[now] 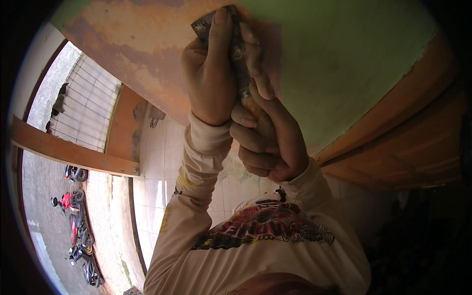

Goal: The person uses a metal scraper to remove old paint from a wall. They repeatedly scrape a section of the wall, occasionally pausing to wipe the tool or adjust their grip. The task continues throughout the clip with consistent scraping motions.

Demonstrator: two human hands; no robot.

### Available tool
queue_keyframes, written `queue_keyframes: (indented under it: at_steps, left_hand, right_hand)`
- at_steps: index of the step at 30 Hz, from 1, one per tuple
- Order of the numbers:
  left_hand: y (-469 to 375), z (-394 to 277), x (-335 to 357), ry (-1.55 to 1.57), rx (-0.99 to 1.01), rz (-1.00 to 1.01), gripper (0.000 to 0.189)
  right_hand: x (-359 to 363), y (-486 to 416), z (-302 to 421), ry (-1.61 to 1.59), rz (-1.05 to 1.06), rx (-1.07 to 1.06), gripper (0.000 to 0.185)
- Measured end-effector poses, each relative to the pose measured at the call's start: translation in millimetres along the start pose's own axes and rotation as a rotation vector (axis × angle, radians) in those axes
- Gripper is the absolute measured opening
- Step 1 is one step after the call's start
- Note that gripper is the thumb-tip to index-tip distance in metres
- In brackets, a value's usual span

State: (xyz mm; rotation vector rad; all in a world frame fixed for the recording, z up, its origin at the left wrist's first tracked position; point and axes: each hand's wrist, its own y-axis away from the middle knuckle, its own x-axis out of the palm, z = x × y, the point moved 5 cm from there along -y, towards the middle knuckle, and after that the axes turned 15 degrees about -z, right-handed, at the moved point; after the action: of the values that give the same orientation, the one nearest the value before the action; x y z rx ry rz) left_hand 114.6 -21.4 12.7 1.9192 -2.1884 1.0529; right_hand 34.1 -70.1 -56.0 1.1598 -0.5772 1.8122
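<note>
Both hands are raised in front of me on one paint scraper, its dark metal blade (238, 55) stained and crusted. My left hand (212, 84) wraps the blade, thumb lying flat along its face near the wide end and fingers showing at the other side. Lower down, my right hand (274, 147) grips the worn wooden handle (260, 114). The blade's wide end is up at the painted wall (332, 66); whether its edge touches cannot be told. Around the blade the wall shows a patch of bare orange and purplish paint (147, 48), with green paint to the right.
An orange wooden door or panel (398, 147) stands to the right. Pale floor tiles (155, 158) lie below. On the left, beyond an orange beam (73, 151), several motorcycles (75, 221) are parked outside. A small object (156, 114) rests by the wall's foot.
</note>
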Motion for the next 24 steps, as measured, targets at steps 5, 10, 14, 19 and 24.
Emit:
queue_keyframes:
  at_steps: [5,10,14,19,24]
  left_hand:
    - [6,14,-3,-0.06,0.005,0.006,0.035]
    - [0,2,16,0.009,-0.029,0.043,0.039]
    - [11,24,0,-0.072,0.044,0.007,0.039]
    - [4,13,4,-0.07,0.007,0.016,0.038]
    - [3,11,8,-0.048,0.039,0.041,0.037]
  right_hand:
    - [-16,4,-3,0.048,-0.051,-0.048,0.047]
    - [-8,6,10,-0.002,0.029,-0.056,0.047]
    - [-32,5,-6,-0.095,0.021,0.031,0.048]
    - [-16,5,5,-0.02,0.002,-0.028,0.049]
    - [-12,9,6,0.003,0.012,-0.043,0.049]
